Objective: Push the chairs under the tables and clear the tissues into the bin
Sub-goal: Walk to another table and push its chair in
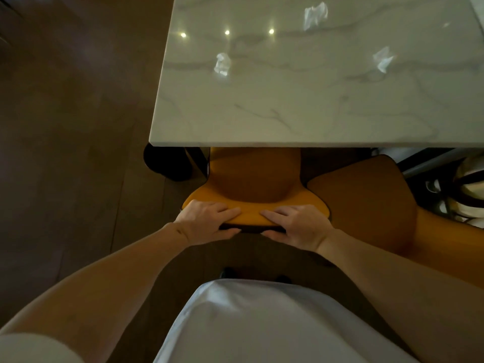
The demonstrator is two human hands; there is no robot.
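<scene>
A yellow chair (254, 179) stands at the near edge of a white marble table (301, 111), its seat partly under the tabletop. My left hand (207, 222) and my right hand (298, 226) both grip the top of its backrest, thumbs behind, fingers over the front. Three crumpled white tissues lie on the table: one at the left middle (222, 64), one at the right middle (383, 58), one further back (315, 14).
A second yellow chair (366, 200) stands to the right, angled and out from the table. A striped bag or cloth (471, 189) sits at the far right under the table edge. Dark wooden floor (68, 153) spreads to the left.
</scene>
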